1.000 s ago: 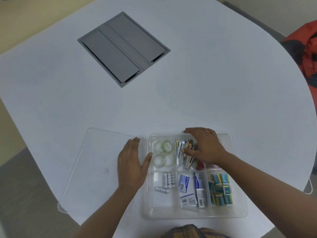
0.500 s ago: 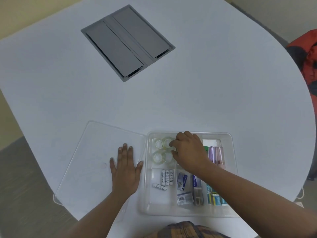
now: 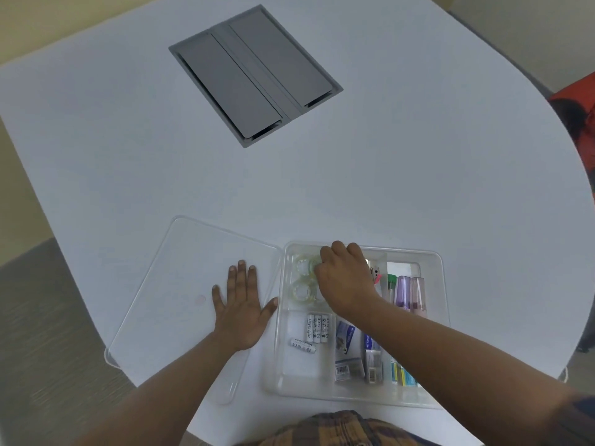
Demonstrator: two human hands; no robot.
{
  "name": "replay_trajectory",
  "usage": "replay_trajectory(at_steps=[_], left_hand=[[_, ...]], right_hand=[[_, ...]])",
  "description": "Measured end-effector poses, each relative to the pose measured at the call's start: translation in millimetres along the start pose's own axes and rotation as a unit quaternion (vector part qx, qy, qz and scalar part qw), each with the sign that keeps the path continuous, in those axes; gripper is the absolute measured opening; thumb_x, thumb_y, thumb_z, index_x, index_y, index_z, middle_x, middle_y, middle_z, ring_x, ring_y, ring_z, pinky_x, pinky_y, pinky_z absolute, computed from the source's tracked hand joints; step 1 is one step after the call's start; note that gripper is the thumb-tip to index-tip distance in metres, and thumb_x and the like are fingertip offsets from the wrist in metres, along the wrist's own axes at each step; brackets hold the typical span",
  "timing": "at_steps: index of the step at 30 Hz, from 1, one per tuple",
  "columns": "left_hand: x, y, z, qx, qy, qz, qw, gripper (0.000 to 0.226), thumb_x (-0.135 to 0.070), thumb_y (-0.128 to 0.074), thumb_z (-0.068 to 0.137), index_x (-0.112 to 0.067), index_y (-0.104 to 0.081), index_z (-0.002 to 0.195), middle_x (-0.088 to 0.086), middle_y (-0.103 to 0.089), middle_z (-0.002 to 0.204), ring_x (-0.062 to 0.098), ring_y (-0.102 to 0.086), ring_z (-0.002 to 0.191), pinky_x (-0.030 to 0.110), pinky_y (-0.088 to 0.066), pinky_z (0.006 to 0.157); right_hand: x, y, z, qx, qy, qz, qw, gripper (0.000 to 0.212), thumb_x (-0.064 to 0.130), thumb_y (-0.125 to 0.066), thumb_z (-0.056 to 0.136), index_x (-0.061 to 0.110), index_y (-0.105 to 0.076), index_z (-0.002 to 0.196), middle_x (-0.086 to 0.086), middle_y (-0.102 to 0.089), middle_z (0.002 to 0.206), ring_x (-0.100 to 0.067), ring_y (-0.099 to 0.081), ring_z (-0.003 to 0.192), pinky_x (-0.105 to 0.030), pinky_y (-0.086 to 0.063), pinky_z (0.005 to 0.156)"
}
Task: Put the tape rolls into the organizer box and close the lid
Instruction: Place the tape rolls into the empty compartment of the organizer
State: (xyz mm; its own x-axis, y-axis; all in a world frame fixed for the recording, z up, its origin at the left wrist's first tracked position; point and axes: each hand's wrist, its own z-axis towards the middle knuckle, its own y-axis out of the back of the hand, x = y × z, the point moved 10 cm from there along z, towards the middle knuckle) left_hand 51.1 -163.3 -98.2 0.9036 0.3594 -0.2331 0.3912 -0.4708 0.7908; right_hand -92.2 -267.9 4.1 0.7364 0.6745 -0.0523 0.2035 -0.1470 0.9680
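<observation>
Our left hand point(image 3: 240, 312) lies spread flat on the lid point(image 3: 180, 284) on the counter point(image 3: 386, 188). Our right hand point(image 3: 346, 280), fingers curled, covers the tape rolls point(image 3: 302, 278) in the box point(image 3: 439, 284); we cannot tell its grip.

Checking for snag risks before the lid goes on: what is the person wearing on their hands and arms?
Nothing shows on the left hand or right hand: no gloves, rings or watch. Both forearms are bare. A dark sleeve edge appears near the right elbow.
</observation>
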Motion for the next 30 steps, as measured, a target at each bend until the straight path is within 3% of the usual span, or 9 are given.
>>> replay_trajectory(at_steps=[6,21,26,30], left_hand=[[4,-9,8,0.112,-0.007,0.011,0.994,0.086,-0.075,-0.011,0.083,-0.027,0.051,0.117,-0.004,0.061,0.125,0.017,0.053,0.12,0.057,0.021,0.109],[3,-10,6,0.135,0.003,0.024,0.99,0.089,-0.076,-0.013,0.082,-0.027,0.052,0.118,-0.003,0.062,0.125,0.019,0.053,0.122,0.058,0.022,0.107],[4,-11,7,0.132,0.005,0.027,0.991,0.089,-0.077,-0.011,0.081,-0.027,0.054,0.115,-0.003,0.064,0.123,0.018,0.055,0.118,0.058,0.022,0.106],[3,-11,7,0.132,0.001,0.027,0.991,0.089,-0.077,-0.012,0.081,-0.027,0.054,0.115,-0.003,0.064,0.124,0.019,0.055,0.119,0.058,0.023,0.106]], right_hand=[[7,-6,6,-0.01,0.016,0.008,1.0,0.023,0.003,-0.069,0.045,0.017,-0.052,0.051,0.0,-0.043,0.06,-0.023,-0.041,0.065,-0.034,-0.027,0.063],[17,-1,17,-0.037,0.041,0.009,0.998,0.018,0.004,-0.069,0.052,0.019,-0.061,0.06,0.001,-0.05,0.062,-0.023,-0.048,0.065,-0.033,-0.034,0.062],[7,-10,17,-0.022,0.003,0.075,0.997,0.016,0.017,-0.06,0.078,0.021,-0.068,0.091,0.001,-0.061,0.083,-0.023,-0.053,0.082,-0.034,-0.036,0.072],[-11,-9,10,-0.034,-0.061,0.147,0.987,0.016,0.025,-0.055,0.086,0.018,-0.068,0.091,-0.002,-0.067,0.081,-0.025,-0.059,0.077,-0.03,-0.039,0.059]])
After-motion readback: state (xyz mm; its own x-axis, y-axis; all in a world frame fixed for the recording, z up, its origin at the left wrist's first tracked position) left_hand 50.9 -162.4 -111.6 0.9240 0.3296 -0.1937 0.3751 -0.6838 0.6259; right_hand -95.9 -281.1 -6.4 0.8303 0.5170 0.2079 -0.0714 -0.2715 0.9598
